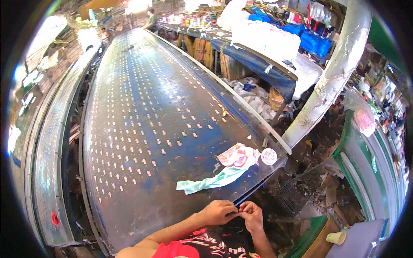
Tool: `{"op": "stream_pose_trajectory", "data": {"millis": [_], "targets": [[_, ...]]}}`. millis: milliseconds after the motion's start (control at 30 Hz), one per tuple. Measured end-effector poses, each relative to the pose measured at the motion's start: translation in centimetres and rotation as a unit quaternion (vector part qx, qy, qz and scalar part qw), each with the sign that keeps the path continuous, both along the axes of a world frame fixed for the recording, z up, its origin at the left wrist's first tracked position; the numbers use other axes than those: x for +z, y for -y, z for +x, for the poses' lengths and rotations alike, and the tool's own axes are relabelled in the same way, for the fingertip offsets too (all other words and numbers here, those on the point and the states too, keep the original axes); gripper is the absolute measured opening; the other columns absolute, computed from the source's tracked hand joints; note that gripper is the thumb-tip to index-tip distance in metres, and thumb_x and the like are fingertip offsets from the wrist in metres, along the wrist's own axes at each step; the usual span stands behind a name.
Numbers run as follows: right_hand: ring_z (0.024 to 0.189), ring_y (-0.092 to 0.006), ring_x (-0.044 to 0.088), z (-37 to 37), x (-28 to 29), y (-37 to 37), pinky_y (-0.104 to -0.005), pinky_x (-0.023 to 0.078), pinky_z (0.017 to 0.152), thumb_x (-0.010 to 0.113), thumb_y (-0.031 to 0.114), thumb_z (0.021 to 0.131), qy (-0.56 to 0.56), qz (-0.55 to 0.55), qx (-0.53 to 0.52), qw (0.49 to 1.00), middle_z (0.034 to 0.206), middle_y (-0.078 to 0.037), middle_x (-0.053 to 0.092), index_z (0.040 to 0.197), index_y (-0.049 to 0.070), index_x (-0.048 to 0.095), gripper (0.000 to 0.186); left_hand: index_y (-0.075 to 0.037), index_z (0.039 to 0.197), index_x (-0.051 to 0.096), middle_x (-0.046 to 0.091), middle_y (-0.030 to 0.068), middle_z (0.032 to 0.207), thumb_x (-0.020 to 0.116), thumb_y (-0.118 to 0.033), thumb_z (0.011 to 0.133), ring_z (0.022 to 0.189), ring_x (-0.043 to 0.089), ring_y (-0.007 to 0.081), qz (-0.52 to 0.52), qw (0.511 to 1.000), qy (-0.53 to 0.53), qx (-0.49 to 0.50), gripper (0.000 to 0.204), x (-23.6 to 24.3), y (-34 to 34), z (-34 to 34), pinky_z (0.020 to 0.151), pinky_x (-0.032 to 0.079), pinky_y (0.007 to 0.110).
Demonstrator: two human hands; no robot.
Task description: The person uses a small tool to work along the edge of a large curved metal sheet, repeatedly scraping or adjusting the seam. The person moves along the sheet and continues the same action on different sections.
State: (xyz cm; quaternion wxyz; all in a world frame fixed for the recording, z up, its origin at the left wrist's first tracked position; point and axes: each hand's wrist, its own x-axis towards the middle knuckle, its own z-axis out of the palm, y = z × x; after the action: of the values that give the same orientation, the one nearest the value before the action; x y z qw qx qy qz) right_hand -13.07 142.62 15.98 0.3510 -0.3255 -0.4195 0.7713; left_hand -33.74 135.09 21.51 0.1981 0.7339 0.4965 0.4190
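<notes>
Close in front of my body, beyond the front edge of the long dark table [129, 217], my two hands meet. My left hand [221, 212] is closed, its fingertips pinched together. Against it, my right hand [252, 216] is also closed in a pinch. Whatever lies between the fingertips is too small to make out. On the table's near right corner lies a pale mint cloth strip [211, 182], beside a crumpled white-and-pink cloth [242, 155]. A small round whitish container [269, 156] stands right of them. Rows of small pinkish-white pieces [137, 140] cover much of the tabletop.
A white post [329, 77] rises at the right. Beyond it stands a side table with a blue cover [262, 64]. A beige cup [336, 238] sits at the lower right. A second long table [51, 146] runs along the left. At the far end is another person [151, 19].
</notes>
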Motion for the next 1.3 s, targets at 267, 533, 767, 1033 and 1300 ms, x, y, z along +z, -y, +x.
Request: {"op": "stream_pose_trajectory", "data": {"millis": [267,533,767,1033,1300], "targets": [[0.083,-0.0185,0.070,-1.6,-0.4,-5.7,-0.0285,0.056,0.075,0.061,-0.022,0.081,-0.054,-0.066,-0.024,0.996,0.107,-0.014,0.070,0.088,0.004,0.061,0.027,-0.005,0.090,0.076,0.069,0.0116,0.079,0.085,-0.018,0.090,0.072,0.069,0.0318,-0.039,0.995,0.084,0.022,0.016,-0.2,-3.8,-2.1,0.064,0.055,0.042],[0.089,-0.0179,0.068,1.8,-0.2,-16.1,-0.0290,0.054,0.080,0.068,-0.007,0.096,-0.110,-0.109,0.007,0.988,0.110,-0.013,0.071,0.106,0.002,0.066,0.013,-0.002,0.091,0.076,0.071,0.0127,0.080,0.082,-0.011,0.093,0.070,0.069,0.0295,-0.087,0.988,0.079,0.098,0.011,-0.6,-9.5,1.5,0.062,0.053,0.040],[0.084,-0.0142,0.065,8.6,-1.9,-27.5,-0.0280,0.052,0.078,0.073,0.015,0.105,0.012,0.029,-0.015,0.999,0.099,-0.009,0.072,0.106,0.002,0.068,0.014,-0.002,0.087,0.072,0.066,0.0123,0.077,0.080,-0.021,0.098,0.067,0.065,0.0292,-0.093,0.990,0.099,0.044,0.023,-0.6,-23.0,9.2,0.063,0.051,0.040],[0.082,-0.0155,0.062,22.5,2.4,-42.6,-0.0308,0.049,0.075,0.061,0.036,0.113,0.001,0.004,0.015,1.000,0.098,-0.008,0.070,0.099,0.003,0.069,0.036,-0.001,0.125,0.066,0.070,0.0212,0.114,0.061,-0.031,0.109,0.101,0.071,0.0407,0.140,0.833,0.293,-0.447,0.034,8.3,-46.2,37.1,0.089,0.056,0.048],[0.086,-0.0162,0.064,24.5,6.9,-56.8,-0.0327,0.050,0.081,0.062,0.034,0.112,-0.041,0.036,0.060,0.997,0.100,-0.008,0.070,0.100,0.004,0.069,0.033,-0.001,0.126,0.067,0.071,0.0227,0.117,0.056,-0.038,0.110,0.106,0.070,0.0418,0.045,0.751,0.196,-0.629,0.041,12.6,-58.4,53.1,0.093,0.055,0.049]]}}
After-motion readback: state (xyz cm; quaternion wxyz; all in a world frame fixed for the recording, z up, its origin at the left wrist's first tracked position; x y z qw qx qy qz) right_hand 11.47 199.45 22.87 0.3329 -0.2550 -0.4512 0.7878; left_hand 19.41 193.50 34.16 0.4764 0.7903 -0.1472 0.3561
